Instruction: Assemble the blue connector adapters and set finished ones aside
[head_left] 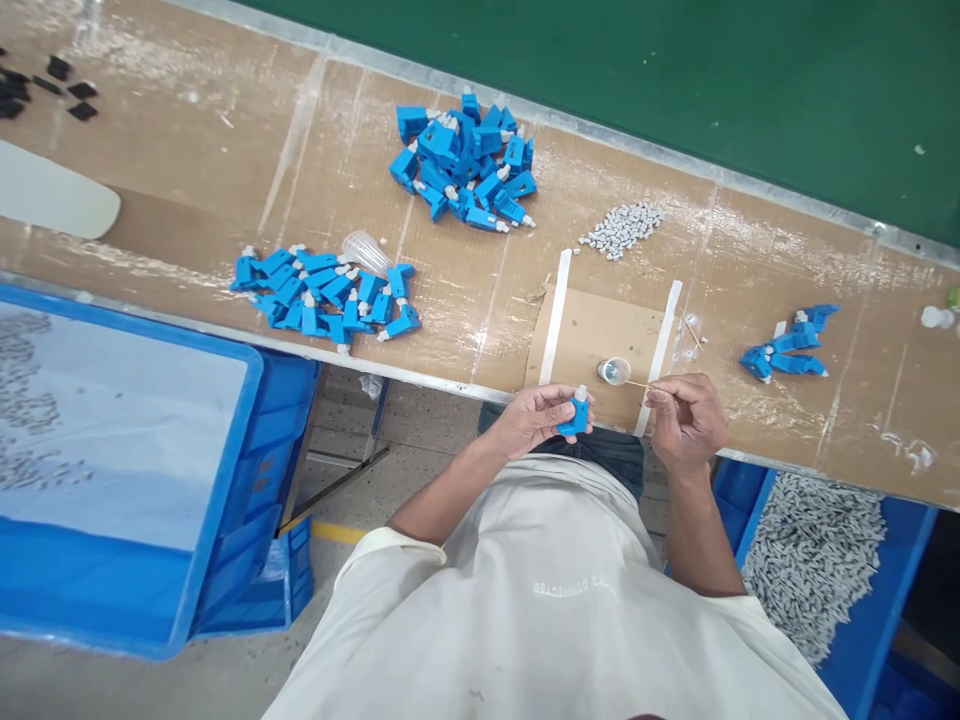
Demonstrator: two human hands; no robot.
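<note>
Head view: a blue part (573,418) with a pale tip (581,393) is gripped in the left hand (534,415), by the near edge of the table (465,300). Nearby, the right hand (688,420) pinches a thin stick (638,384), its far end at a small cup (614,371). The cup stands on a cardboard sheet (592,320); beyond lies a heap of grey pieces (622,230). The step in hand looks like dipping the stick; the next move calls for a steady pinch and a careful lift past the rim.
</note>
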